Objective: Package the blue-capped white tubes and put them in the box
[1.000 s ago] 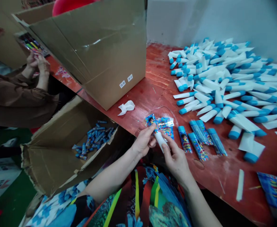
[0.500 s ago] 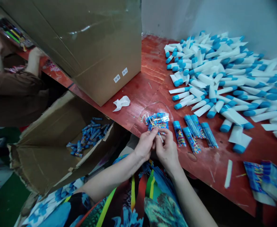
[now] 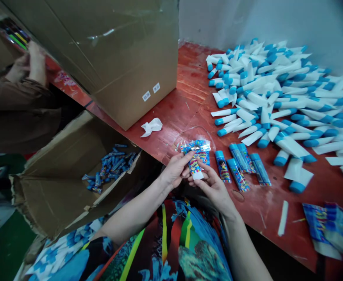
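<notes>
My left hand (image 3: pixel 174 171) pinches a small blue printed tube (image 3: pixel 195 168) with a white lower end, thumb along its upper part. My right hand (image 3: pixel 215 186) has thumb and fingers about the tube's lower right side. Just behind the hands lie clear-and-blue printed wrappers (image 3: pixel 202 147), partly covered by the held tube. To the right of my right hand, several blue printed tubes lie on the red table, among them a tube with a cartoon figure (image 3: pixel 222 167) and a tube near the edge (image 3: pixel 238 175).
A large pile of white pieces with blue caps (image 3: pixel 265 93) covers the back right. A tall cardboard box (image 3: pixel 136 66) stands left. Below, an open carton (image 3: pixel 57 187) holds several blue tubes. Crumpled white paper (image 3: pixel 152 127) and printed packets (image 3: pixel 326 226) lie about. Another person's hands (image 3: pixel 31 64) are far left.
The thing in my hands has turned, and its printed face and white end now show. My right hand has opened out a little to the right. The other person's hands have moved together.
</notes>
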`<state>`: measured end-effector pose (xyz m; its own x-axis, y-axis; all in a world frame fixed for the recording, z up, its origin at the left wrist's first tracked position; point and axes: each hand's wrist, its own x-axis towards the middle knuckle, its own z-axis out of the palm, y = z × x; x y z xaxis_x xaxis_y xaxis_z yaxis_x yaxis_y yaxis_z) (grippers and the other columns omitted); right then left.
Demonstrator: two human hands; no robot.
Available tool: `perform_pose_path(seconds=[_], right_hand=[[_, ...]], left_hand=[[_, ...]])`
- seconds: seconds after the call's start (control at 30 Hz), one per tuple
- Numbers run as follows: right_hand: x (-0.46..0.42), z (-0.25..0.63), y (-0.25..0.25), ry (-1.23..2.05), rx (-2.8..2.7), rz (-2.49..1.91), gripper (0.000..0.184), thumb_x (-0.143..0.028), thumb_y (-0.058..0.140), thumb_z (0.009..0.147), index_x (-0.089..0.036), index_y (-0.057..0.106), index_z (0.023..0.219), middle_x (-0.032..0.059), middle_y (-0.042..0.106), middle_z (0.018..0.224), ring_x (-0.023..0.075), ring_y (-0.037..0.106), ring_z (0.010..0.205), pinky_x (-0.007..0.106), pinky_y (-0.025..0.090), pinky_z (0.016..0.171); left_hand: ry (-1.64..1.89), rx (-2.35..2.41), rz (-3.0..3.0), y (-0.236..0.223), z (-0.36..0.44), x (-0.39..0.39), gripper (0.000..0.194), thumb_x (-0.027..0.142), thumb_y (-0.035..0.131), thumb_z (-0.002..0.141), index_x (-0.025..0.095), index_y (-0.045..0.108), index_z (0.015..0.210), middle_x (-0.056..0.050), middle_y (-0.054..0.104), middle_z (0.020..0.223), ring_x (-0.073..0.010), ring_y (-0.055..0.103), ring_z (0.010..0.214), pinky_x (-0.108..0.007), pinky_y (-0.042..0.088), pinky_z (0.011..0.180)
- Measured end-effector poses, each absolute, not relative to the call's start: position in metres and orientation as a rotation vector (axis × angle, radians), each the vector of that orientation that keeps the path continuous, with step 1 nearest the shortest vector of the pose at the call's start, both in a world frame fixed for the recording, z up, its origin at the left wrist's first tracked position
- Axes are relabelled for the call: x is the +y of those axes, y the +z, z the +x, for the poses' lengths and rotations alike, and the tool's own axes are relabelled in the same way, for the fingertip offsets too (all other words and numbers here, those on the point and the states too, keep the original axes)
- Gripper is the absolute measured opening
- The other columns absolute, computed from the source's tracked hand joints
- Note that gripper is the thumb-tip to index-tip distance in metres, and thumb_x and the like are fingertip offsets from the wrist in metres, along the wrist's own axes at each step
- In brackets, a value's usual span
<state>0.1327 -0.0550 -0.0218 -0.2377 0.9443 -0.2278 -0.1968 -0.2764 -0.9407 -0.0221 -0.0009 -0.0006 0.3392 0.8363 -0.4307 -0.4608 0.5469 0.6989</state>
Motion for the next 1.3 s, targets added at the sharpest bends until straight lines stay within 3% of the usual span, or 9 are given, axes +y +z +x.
perform_pose_path(seconds=[0.2, 0.37, 0.63, 0.73, 0.83, 0.93, 1.03, 1.1, 1.3], right_hand=[[-0.048, 0.127, -0.037, 1.629, -0.864, -1.121, 0.047, -0.042, 0.089, 0.077, -0.029, 0.063, 0.114, 0.0004, 0.079, 0.099, 0.0203, 0.077, 0.077, 0.036, 0.065, 0.071], [-0.049, 0.130, -0.034, 1.623, -0.833, -1.173, 0.050, -0.043, 0.091, 0.073, -0.029, 0.060, 0.109, -0.0042, 0.075, 0.076, 0.0193, 0.074, 0.068, 0.035, 0.064, 0.067], [-0.057, 0.173, -0.008, 1.437, -1.151, -1.428, 0.040, -0.048, 0.081, 0.079, -0.028, 0.063, 0.109, -0.0010, 0.074, 0.078, 0.0212, 0.071, 0.067, 0.035, 0.060, 0.063], [-0.050, 0.217, 0.009, 1.175, -1.374, -1.601, 0.040, -0.050, 0.075, 0.083, -0.023, 0.069, 0.112, 0.0026, 0.074, 0.080, 0.0200, 0.066, 0.062, 0.033, 0.054, 0.056], [-0.023, 0.250, 0.020, 0.827, -1.300, -1.739, 0.042, -0.051, 0.063, 0.090, -0.021, 0.068, 0.119, 0.0041, 0.073, 0.081, 0.0186, 0.061, 0.056, 0.032, 0.050, 0.053], [0.023, 0.255, 0.023, 0.488, -1.412, -1.883, 0.035, -0.042, 0.056, 0.094, -0.019, 0.071, 0.114, 0.0078, 0.075, 0.085, 0.0234, 0.068, 0.069, 0.036, 0.054, 0.067], [0.074, 0.236, 0.022, 0.326, -1.598, -1.988, 0.034, -0.033, 0.048, 0.099, -0.016, 0.073, 0.116, 0.0145, 0.078, 0.097, 0.0303, 0.072, 0.093, 0.042, 0.054, 0.087], [0.101, 0.220, 0.021, 0.272, -1.727, -2.100, 0.039, -0.028, 0.042, 0.102, -0.017, 0.071, 0.127, 0.0187, 0.076, 0.119, 0.0339, 0.070, 0.112, 0.045, 0.052, 0.094], [0.133, 0.191, 0.019, 0.392, -1.812, -2.433, 0.058, -0.060, 0.037, 0.105, -0.019, 0.069, 0.131, 0.0234, 0.074, 0.125, 0.0414, 0.067, 0.121, 0.053, 0.050, 0.097]], left_hand=[[0.893, 0.848, 0.516, -0.007, -0.018, -0.007, 0.046, 0.059, 0.078, 0.083, 0.018, 0.057, 0.082, 0.010, 0.039, 0.039, -0.0074, 0.033, 0.035, -0.022, 0.034, 0.041], [0.913, 0.999, 0.575, -0.001, -0.007, -0.005, 0.045, 0.057, 0.079, 0.082, 0.017, 0.058, 0.087, 0.009, 0.048, 0.047, -0.0045, 0.033, 0.034, -0.020, 0.026, 0.038], [0.762, 1.125, 0.743, 0.006, 0.028, -0.003, 0.037, 0.050, 0.073, 0.089, 0.018, 0.055, 0.085, 0.009, 0.048, 0.053, -0.0033, 0.034, 0.031, -0.021, 0.019, 0.034], [0.657, 1.083, 0.892, 0.006, 0.038, -0.007, 0.045, 0.052, 0.068, 0.093, 0.015, 0.060, 0.116, 0.010, 0.050, 0.054, -0.0056, 0.035, 0.031, -0.022, 0.021, 0.035], [0.565, 1.094, 1.083, 0.007, 0.045, -0.013, 0.083, 0.049, 0.066, 0.093, 0.010, 0.033, 0.158, 0.009, 0.057, 0.060, -0.0084, 0.043, 0.038, -0.023, 0.033, 0.042], [0.510, 1.175, 1.262, 0.003, 0.048, -0.017, 0.083, 0.043, 0.066, 0.093, 0.007, 0.036, 0.161, 0.004, 0.064, 0.067, -0.0134, 0.058, 0.054, -0.026, 0.046, 0.057], [0.557, 1.255, 1.441, -0.003, 0.042, -0.012, 0.041, 0.038, 0.063, 0.094, 0.015, 0.071, 0.127, -0.002, 0.071, 0.075, -0.0178, 0.067, 0.072, -0.030, 0.052, 0.072], [0.643, 1.407, 1.577, -0.005, 0.029, -0.002, 0.022, 0.032, 0.062, 0.095, 0.018, 0.076, 0.105, -0.005, 0.075, 0.091, -0.0198, 0.070, 0.088, -0.032, 0.053, 0.084], [0.563, 1.918, 1.758, 0.002, -0.018, 0.046, 0.042, 0.037, 0.062, 0.098, 0.018, 0.064, 0.136, -0.014, 0.063, 0.139, -0.0283, 0.067, 0.117, -0.038, 0.054, 0.095]])
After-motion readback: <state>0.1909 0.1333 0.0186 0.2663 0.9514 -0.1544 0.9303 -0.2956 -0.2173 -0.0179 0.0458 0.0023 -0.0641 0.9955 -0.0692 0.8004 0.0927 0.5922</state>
